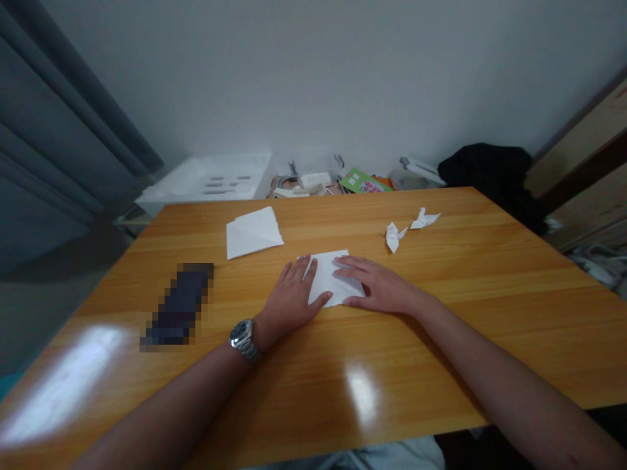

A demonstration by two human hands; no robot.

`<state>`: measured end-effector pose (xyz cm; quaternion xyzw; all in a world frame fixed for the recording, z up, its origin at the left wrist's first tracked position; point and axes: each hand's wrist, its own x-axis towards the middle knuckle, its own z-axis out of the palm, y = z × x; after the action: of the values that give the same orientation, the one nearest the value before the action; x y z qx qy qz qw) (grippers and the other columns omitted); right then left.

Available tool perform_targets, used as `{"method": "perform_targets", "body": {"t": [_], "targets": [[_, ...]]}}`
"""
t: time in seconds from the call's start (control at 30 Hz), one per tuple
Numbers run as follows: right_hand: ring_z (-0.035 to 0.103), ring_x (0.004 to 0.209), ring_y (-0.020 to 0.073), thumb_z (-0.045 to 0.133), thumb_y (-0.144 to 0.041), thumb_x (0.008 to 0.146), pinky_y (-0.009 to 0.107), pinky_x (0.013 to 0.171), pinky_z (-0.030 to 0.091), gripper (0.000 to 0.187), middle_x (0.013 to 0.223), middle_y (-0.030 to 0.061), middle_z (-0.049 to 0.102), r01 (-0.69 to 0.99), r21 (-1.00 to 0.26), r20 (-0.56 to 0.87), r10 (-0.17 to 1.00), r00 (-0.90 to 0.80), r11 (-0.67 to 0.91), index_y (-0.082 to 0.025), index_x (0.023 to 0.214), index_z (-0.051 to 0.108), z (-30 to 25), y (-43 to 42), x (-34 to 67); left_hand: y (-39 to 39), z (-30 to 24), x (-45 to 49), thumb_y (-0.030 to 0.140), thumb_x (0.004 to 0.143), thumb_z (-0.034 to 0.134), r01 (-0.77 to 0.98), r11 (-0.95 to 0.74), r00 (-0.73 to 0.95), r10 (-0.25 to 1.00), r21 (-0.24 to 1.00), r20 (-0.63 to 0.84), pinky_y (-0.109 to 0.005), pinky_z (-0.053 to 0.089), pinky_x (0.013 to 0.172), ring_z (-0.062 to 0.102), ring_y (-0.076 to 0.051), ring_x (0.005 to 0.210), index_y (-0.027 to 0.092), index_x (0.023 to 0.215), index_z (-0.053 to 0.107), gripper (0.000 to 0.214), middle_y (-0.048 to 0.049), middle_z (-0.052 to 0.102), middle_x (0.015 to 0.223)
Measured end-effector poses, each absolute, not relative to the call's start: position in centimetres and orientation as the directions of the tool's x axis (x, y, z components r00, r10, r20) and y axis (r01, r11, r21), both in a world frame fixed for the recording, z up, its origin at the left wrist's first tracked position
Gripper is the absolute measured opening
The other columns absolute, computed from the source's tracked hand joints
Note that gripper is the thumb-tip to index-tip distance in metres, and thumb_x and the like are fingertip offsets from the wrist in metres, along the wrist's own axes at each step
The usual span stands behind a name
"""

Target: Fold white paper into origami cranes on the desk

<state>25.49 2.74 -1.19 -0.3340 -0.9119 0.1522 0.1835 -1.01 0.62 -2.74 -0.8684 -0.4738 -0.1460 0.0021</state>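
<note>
Two hands lie flat on a white sheet of paper point(329, 277) near the middle of a glossy orange-brown wooden bench point(441, 313). The left hand point(289, 297), with a metal wristwatch point(243, 338), covers the sheet's left edge. The right hand point(377, 284) presses its right part. The fingers point(350, 262) of both are spread and released, gripping nothing.

A second folded sheet point(252, 233) lies farther back and to the left, and two small folded paper figures point(393, 236) point(424, 219) sit well apart to the right. A dark pixelated object point(179, 305) rests left of the left hand. Light glares off the near surface.

Behind the bench stands a plain pale wall, with a grey curtain point(59, 143) at left, a white plastic crate point(210, 179), a green packet point(362, 181) among clutter, a black cloth point(490, 170) and wooden furniture point(578, 163) at right.
</note>
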Motion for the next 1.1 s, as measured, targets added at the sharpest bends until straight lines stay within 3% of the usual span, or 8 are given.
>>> {"method": "perform_targets", "body": {"t": [0.27, 0.4, 0.5, 0.67, 0.83, 0.93, 1.1], "targets": [[0.048, 0.142, 0.0278, 0.071, -0.047, 0.088, 0.047, 0.118, 0.039, 0.058, 0.156, 0.0121, 0.048, 0.555, -0.476, 0.159, 0.687, -0.709, 0.683, -0.022, 0.139, 0.059, -1.6, 2.9, 25.9, 0.7, -2.3, -1.7, 0.062, 0.098, 0.047, 0.800, -0.576, 0.540, 0.813, 0.167, 0.220, -0.056, 0.028, 0.122, 0.032, -0.038, 0.149, 0.007, 0.154, 0.037, 0.079, -0.0259, 0.034, 0.159], [0.047, 0.143, 0.0283, 0.071, -0.045, 0.089, 0.046, 0.118, 0.040, 0.055, 0.156, 0.0126, 0.048, 0.571, -0.468, 0.132, 0.692, -0.710, 0.674, -0.021, 0.137, 0.061, -1.4, 2.9, 25.8, 0.8, -1.1, -2.3, 0.067, 0.091, 0.056, 0.710, -0.676, 0.642, 0.737, 0.199, 0.214, -0.056, 0.023, 0.125, 0.039, -0.034, 0.146, 0.016, 0.148, 0.048, 0.076, -0.0182, 0.042, 0.157], [0.047, 0.142, 0.0288, 0.070, -0.045, 0.090, 0.047, 0.118, 0.041, 0.052, 0.155, 0.0123, 0.049, 0.581, -0.472, 0.130, 0.704, -0.698, 0.663, -0.021, 0.136, 0.061, -1.2, 2.8, 25.7, 1.0, -0.8, -2.7, 0.069, 0.086, 0.062, 0.671, -0.707, 0.682, 0.707, 0.223, 0.189, -0.054, 0.030, 0.123, 0.047, -0.032, 0.141, 0.018, 0.145, 0.052, 0.079, -0.0169, 0.050, 0.152], [0.047, 0.143, 0.0294, 0.071, -0.048, 0.088, 0.049, 0.118, 0.040, 0.055, 0.156, 0.0107, 0.047, 0.551, -0.500, 0.162, 0.696, -0.699, 0.669, -0.024, 0.137, 0.061, -1.1, 2.5, 25.8, 1.5, -1.5, -2.9, 0.045, 0.098, 0.059, 0.662, -0.715, 0.671, 0.700, 0.226, 0.247, -0.050, 0.039, 0.118, 0.052, -0.029, 0.137, 0.021, 0.133, 0.065, 0.043, -0.0137, 0.055, 0.148], [0.050, 0.140, 0.0288, 0.069, -0.045, 0.091, 0.049, 0.116, 0.042, 0.047, 0.152, 0.0099, 0.053, 0.533, -0.538, 0.176, 0.705, -0.687, 0.653, -0.025, 0.132, 0.063, -1.2, 2.5, 26.0, 2.0, -1.7, -2.9, 0.035, 0.104, 0.048, 0.643, -0.716, 0.652, 0.697, 0.270, 0.298, -0.045, 0.046, 0.112, 0.060, -0.026, 0.129, 0.023, 0.125, 0.071, 0.033, -0.0099, 0.062, 0.141], [0.057, 0.133, 0.0277, 0.065, -0.043, 0.093, 0.046, 0.111, 0.046, 0.042, 0.143, 0.0106, 0.061, 0.517, -0.578, 0.199, 0.724, -0.661, 0.631, -0.025, 0.131, 0.064, -0.9, 2.5, 26.0, 2.0, -1.5, -2.8, 0.035, 0.104, 0.047, 0.657, -0.685, 0.620, 0.728, 0.314, 0.291, -0.043, 0.049, 0.108, 0.064, -0.025, 0.121, 0.021, 0.121, 0.073, 0.034, -0.0088, 0.067, 0.135], [0.068, 0.103, 0.0229, 0.054, -0.035, 0.100, 0.037, 0.089, 0.052, 0.027, 0.118, 0.0090, 0.072, 0.533, -0.608, 0.224, 0.771, -0.596, 0.588, -0.022, 0.121, 0.066, -0.5, 2.5, 25.8, 1.8, -0.9, -2.4, 0.035, 0.105, 0.044, 0.660, -0.659, 0.585, 0.752, 0.361, 0.303, -0.039, 0.054, 0.096, 0.068, -0.023, 0.105, 0.020, 0.117, 0.071, 0.033, -0.0071, 0.072, 0.117]]}}
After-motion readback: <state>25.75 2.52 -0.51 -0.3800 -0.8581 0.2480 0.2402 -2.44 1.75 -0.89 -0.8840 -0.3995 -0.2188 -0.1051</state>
